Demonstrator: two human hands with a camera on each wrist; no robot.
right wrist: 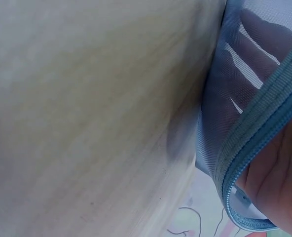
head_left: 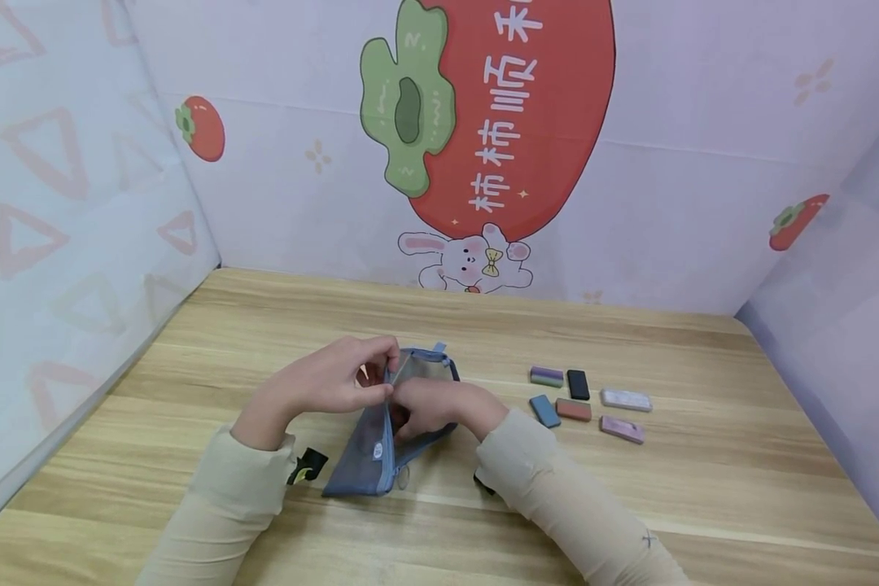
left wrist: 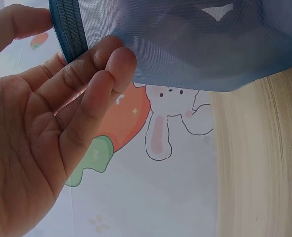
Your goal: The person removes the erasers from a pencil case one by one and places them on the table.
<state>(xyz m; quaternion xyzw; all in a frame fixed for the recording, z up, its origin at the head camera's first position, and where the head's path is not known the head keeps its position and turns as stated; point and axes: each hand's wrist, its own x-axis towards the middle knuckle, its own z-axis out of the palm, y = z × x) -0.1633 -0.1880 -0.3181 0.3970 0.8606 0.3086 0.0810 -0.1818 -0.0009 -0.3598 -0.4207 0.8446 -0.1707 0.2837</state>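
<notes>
A blue mesh zip pouch (head_left: 362, 464) stands unzipped on the table, its mouth spread wide. My left hand (head_left: 337, 378) pinches the zipper edge of that mouth, thumb on one side and fingers on the other, as the left wrist view shows beside the zipper tape (left wrist: 69, 29). Through the mouth reaches my right hand (head_left: 432, 404), its fingers inside the pouch. In the right wrist view these fingers (right wrist: 262, 47) show through the mesh, stretched out and slightly apart, with nothing visible between them. A round zipper pull (head_left: 404, 477) hangs at the pouch's near corner.
Right of the pouch lie several small rectangular blocks, among them a striped one (head_left: 547, 376), a black one (head_left: 578, 384), a blue one (head_left: 545, 411) and a pink one (head_left: 622, 429). A black-and-yellow piece (head_left: 308, 466) is beside the left sleeve. Printed cloth walls surround the wooden table (head_left: 732, 472).
</notes>
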